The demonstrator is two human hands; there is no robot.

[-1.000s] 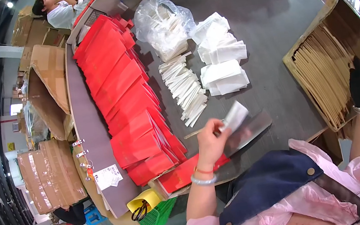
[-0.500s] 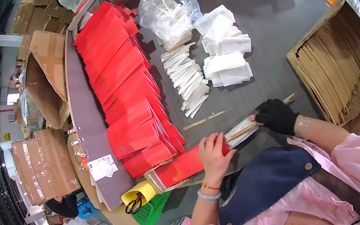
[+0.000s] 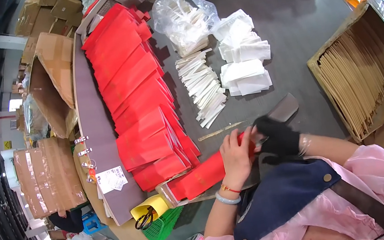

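A long red paper packet (image 3: pixel 204 174) lies slantwise at the table's near edge. My left hand (image 3: pixel 236 159) is closed over its right end, fingers curled on top. Against that same end is my right hand (image 3: pixel 276 138), in a black fingerless glove, fingers bent together and partly blurred; what they pinch is hidden. A grey translucent strip (image 3: pixel 285 108) sticks out beyond the glove. A thin tan strip (image 3: pixel 223 130) lies just behind my hands. Overlapping red packets (image 3: pixel 136 98) form a long row to the left.
Narrow white paper packets (image 3: pixel 202 88) and wider white packets (image 3: pixel 245 76) lie mid-table, a clear plastic bag (image 3: pixel 186 18) behind. At right stands a cardboard box (image 3: pixel 317 67) of brown flat pieces. Near left, a yellow container (image 3: pixel 153 207) holds black-handled scissors (image 3: pixel 144 219).
The wooden sticks and white packet in my right hand have dropped from sight at the red packet's end. My right hand moved left, toward my left hand. The grey strip now shows.
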